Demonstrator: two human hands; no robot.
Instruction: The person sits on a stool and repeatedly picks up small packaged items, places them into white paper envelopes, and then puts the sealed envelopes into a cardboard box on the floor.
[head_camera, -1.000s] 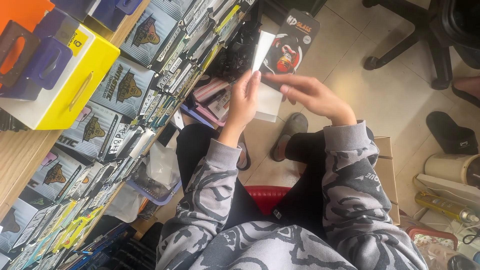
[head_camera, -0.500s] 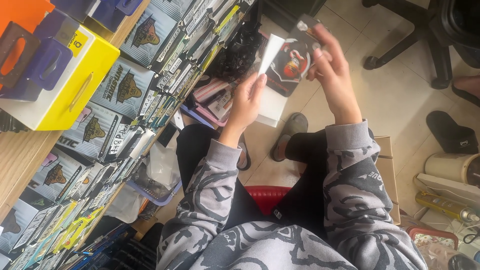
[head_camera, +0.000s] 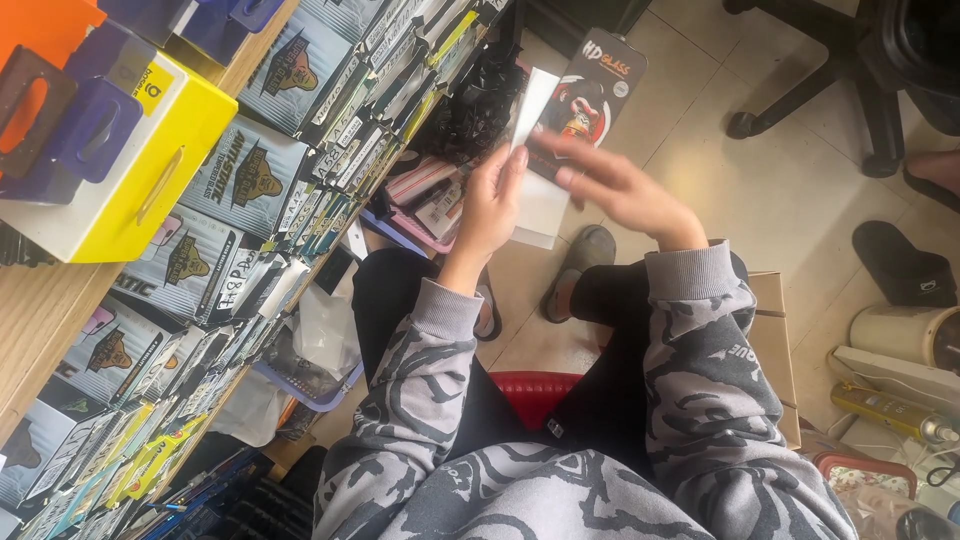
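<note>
My left hand (head_camera: 490, 205) is raised in front of me and grips a white flat sleeve (head_camera: 541, 205), whose upper strip sticks up past my fingers. Right behind it stands a black retail pack (head_camera: 597, 85) with a red figure printed on it. My right hand (head_camera: 615, 185) is blurred, with its fingers spread. It lies across the lower edge of the black pack, and I see nothing closed in it. Both arms wear grey patterned sleeves. I sit on a red stool (head_camera: 535, 392).
A wooden shelf on the left holds a yellow box (head_camera: 150, 175), purple and orange boxes and several rows of flat packs (head_camera: 250, 180). An office chair base (head_camera: 800, 80) stands at the top right. A black slipper (head_camera: 900, 265), a cardboard box (head_camera: 775, 340) and a spray can (head_camera: 890, 412) lie to the right.
My right hand let go of the top of the black pack and swept down to its lower edge. My left hand stays on the white sleeve.
</note>
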